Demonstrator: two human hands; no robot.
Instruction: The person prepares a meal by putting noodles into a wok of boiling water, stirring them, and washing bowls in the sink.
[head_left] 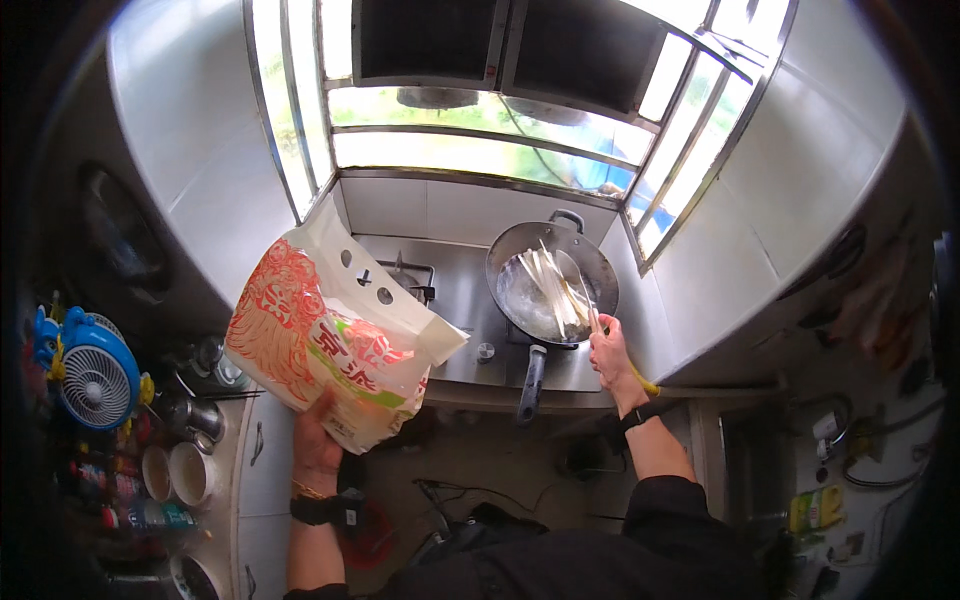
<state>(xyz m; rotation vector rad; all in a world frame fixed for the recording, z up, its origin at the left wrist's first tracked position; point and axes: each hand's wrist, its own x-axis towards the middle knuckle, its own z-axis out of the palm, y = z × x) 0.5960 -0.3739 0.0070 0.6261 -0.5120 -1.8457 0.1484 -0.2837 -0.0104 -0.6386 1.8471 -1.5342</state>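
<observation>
Head view: cooking at the stove, and as far as I can judge the step in hand is working a bundle of long pale strips (546, 284) in the wok (606, 272). They lie a bit fanned, all inside the rim. Could be noodles, can't swear to it from up here.

Right hand (611, 352) is at the near right of the wok, grip wrapped around the handle of a metal utensil (592, 314) that reaches over the rim to the strips. Can't make out what kind of head it has. Left hand (316, 436) is off to the near left of the wok, pinching the lower end of a big red-and-white plastic bag (284, 330), thumb on the near face. Bag's tilted, apart from the wok, and partly covering the burner grate (424, 292) left of it.

Imo the next move calls for getting the strips loose and down into the wok, utensil kept low, nothing flicked over the rim. Wok's long handle (532, 385) points toward the person with no hand on it, so a hard push could slide the wok. I'd also keep that plastic well away from the hot side.
</observation>
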